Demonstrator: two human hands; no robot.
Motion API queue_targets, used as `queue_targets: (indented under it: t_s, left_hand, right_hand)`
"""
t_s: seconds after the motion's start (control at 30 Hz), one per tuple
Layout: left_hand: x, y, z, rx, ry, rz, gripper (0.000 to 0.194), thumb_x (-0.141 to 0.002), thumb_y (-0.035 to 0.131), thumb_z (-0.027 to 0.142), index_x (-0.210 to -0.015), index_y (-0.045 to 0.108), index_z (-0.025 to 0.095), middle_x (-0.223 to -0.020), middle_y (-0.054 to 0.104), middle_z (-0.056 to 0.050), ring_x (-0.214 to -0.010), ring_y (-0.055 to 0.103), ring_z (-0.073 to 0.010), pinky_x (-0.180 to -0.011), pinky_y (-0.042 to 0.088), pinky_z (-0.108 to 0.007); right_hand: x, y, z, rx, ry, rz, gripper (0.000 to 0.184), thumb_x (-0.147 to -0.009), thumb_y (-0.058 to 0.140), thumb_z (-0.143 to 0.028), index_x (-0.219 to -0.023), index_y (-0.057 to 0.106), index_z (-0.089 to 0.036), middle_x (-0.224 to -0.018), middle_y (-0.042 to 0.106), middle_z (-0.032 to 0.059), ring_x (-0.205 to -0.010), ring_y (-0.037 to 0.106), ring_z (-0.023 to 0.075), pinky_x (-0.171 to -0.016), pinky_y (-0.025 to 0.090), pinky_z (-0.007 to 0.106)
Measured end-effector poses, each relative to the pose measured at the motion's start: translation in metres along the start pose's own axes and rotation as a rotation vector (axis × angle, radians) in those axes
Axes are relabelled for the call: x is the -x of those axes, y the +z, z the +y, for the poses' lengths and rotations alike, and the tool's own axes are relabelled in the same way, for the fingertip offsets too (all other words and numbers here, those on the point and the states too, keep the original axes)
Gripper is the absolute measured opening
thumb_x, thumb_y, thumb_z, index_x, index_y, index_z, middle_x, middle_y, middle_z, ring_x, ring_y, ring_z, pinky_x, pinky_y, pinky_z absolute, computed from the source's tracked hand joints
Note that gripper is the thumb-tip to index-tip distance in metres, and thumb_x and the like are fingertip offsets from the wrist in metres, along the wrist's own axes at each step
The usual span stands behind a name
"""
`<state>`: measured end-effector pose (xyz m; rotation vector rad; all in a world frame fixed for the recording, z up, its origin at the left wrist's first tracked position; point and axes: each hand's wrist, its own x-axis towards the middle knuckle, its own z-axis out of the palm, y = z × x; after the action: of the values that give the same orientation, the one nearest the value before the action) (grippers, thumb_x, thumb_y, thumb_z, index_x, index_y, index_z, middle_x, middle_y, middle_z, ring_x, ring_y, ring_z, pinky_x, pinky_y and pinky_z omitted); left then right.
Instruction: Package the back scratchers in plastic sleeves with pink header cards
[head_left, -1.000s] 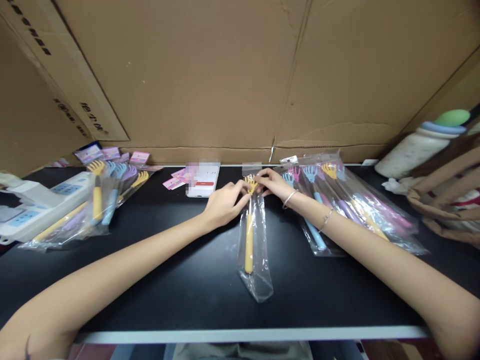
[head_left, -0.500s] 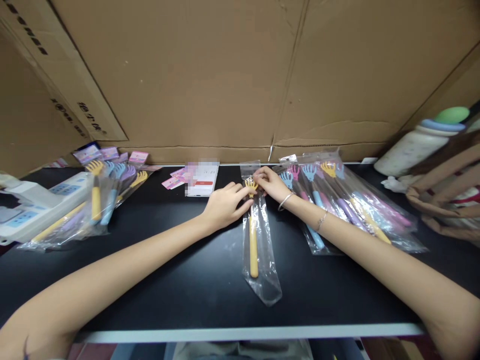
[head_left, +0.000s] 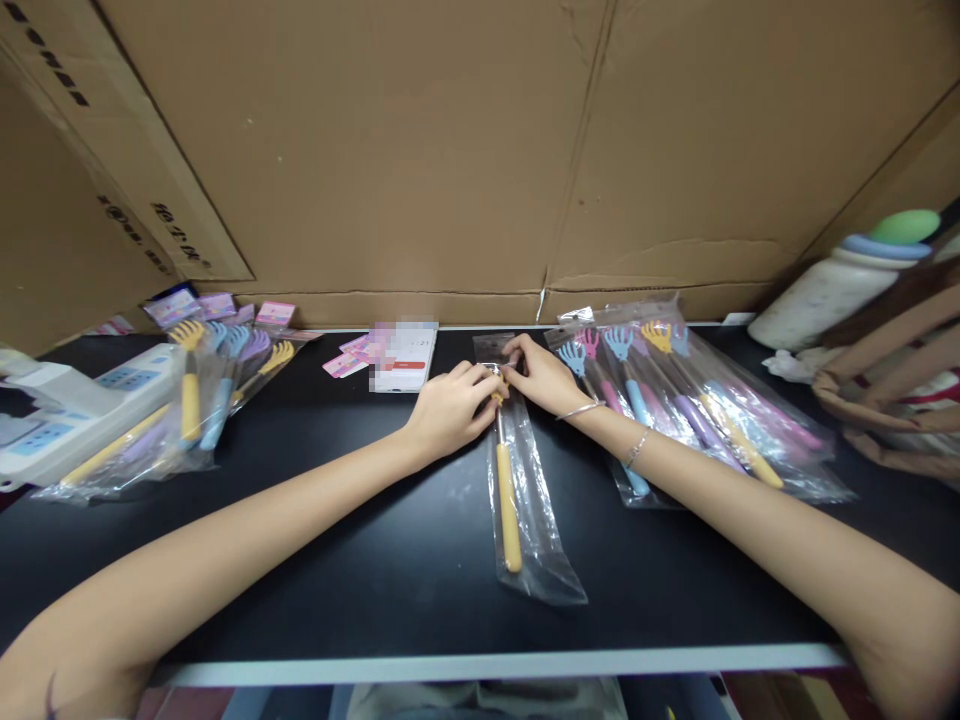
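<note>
A clear plastic bag point(head_left: 536, 520) lies on the black table point(head_left: 360, 560) with a yellow back scratcher point(head_left: 508, 505) inside it. Its yellow handle points toward me and its claw head is hidden under my fingers. My left hand point(head_left: 448, 405) pinches the bag's top end from the left. My right hand point(head_left: 541, 375) presses and pinches the same top end from the right, a bangle on its wrist. Both hands are closed on the bag near its open flap.
A pile of bagged scratchers point(head_left: 697, 400) in several colours lies at the right, another pile point(head_left: 187, 400) at the left beside a white power strip point(head_left: 82, 400). A phone point(head_left: 405, 358) and pink cards point(head_left: 345, 362) sit at the back. Cardboard walls point(head_left: 420, 150) stand behind; a bottle point(head_left: 832, 285) and basket point(head_left: 892, 390) are far right.
Both hands have drawn a little nearer together over the scratcher's head, covering it. The bag's lower end has swung to the right.
</note>
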<state>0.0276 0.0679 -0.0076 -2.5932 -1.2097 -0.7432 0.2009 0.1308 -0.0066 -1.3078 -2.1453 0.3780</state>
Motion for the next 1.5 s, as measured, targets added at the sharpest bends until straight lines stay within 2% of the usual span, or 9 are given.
queue_targets:
  t_s: [0.27, 0.6, 0.83, 0.93, 1.03, 1.13, 1.33, 1.5]
  left_hand:
    - [0.000, -0.001, 0.001, 0.038, -0.015, -0.019, 0.015, -0.087, 0.043, 0.020, -0.092, 0.057, 0.019, -0.098, 0.063, -0.002, -0.092, 0.053, -0.0173, -0.074, 0.044, -0.028]
    - [-0.002, 0.000, 0.000, 0.049, -0.046, -0.034, 0.015, -0.089, 0.044, 0.025, -0.096, 0.055, 0.019, -0.095, 0.063, -0.002, -0.089, 0.054, -0.0182, -0.074, 0.045, -0.029]
    - [-0.003, -0.001, -0.002, 0.268, -0.098, -0.040, 0.018, -0.089, 0.045, 0.027, -0.104, 0.052, 0.021, -0.101, 0.064, -0.003, -0.096, 0.057, -0.0183, -0.083, 0.046, -0.032]
    - [-0.003, 0.000, -0.004, 0.421, -0.120, -0.039, 0.021, -0.089, 0.044, 0.026, -0.108, 0.049, 0.021, -0.107, 0.063, -0.004, -0.102, 0.057, -0.0177, -0.091, 0.045, -0.034]
    - [-0.004, 0.002, -0.007, 0.510, -0.146, -0.038, 0.022, -0.088, 0.046, 0.027, -0.109, 0.047, 0.020, -0.112, 0.060, -0.005, -0.107, 0.055, -0.0174, -0.095, 0.043, -0.035]
    - [-0.004, 0.003, -0.009, 0.509, -0.160, -0.038, 0.019, -0.087, 0.048, 0.030, -0.104, 0.048, 0.020, -0.109, 0.060, -0.004, -0.105, 0.055, -0.0178, -0.094, 0.044, -0.036]
    - [-0.006, 0.000, -0.006, 0.329, -0.253, -0.020, 0.011, -0.086, 0.047, 0.027, -0.088, 0.056, 0.022, -0.092, 0.064, 0.000, -0.091, 0.056, -0.0184, -0.080, 0.046, -0.033]
    - [-0.006, -0.003, -0.003, 0.192, -0.274, 0.037, 0.012, -0.084, 0.048, 0.027, -0.082, 0.058, 0.021, -0.085, 0.060, -0.001, -0.086, 0.054, -0.0184, -0.072, 0.044, -0.030]
  right_hand:
    - [-0.007, 0.003, 0.008, -0.211, 0.066, 0.017, 0.009, -0.078, 0.047, -0.022, -0.086, 0.051, -0.019, -0.078, 0.059, 0.0000, -0.073, 0.056, 0.0133, -0.071, 0.043, 0.027]
    - [-0.009, 0.005, 0.014, -0.321, 0.049, 0.063, 0.016, -0.071, 0.052, -0.022, -0.087, 0.049, -0.019, -0.067, 0.052, -0.0043, -0.058, 0.047, 0.0100, -0.060, 0.039, 0.025]
    - [-0.009, 0.000, 0.006, -0.601, 0.099, 0.106, 0.023, -0.073, 0.057, -0.033, -0.086, 0.043, -0.021, -0.060, 0.052, -0.0063, -0.051, 0.048, 0.0091, -0.052, 0.040, 0.023]
    - [-0.007, -0.004, 0.000, -0.673, 0.055, 0.136, 0.020, -0.077, 0.054, -0.034, -0.086, 0.041, -0.022, -0.064, 0.057, -0.0046, -0.053, 0.051, 0.0088, -0.055, 0.043, 0.023]
    - [-0.005, -0.005, -0.002, -0.640, -0.024, 0.152, 0.018, -0.078, 0.054, -0.032, -0.088, 0.042, -0.022, -0.073, 0.060, -0.0012, -0.066, 0.058, 0.0109, -0.064, 0.046, 0.025]
    - [-0.004, -0.002, -0.001, -0.499, -0.097, 0.118, 0.017, -0.078, 0.056, -0.030, -0.089, 0.047, -0.021, -0.082, 0.060, 0.0007, -0.078, 0.059, 0.0129, -0.067, 0.045, 0.024]
    - [-0.004, 0.001, 0.001, -0.314, -0.183, -0.028, 0.008, -0.081, 0.050, -0.025, -0.081, 0.055, -0.019, -0.085, 0.061, 0.0025, -0.079, 0.056, 0.0143, -0.074, 0.044, 0.028]
    - [-0.003, 0.001, 0.000, -0.113, -0.182, -0.052, 0.007, -0.079, 0.053, -0.023, -0.078, 0.058, -0.019, -0.083, 0.061, 0.0029, -0.081, 0.053, 0.0166, -0.079, 0.041, 0.031]
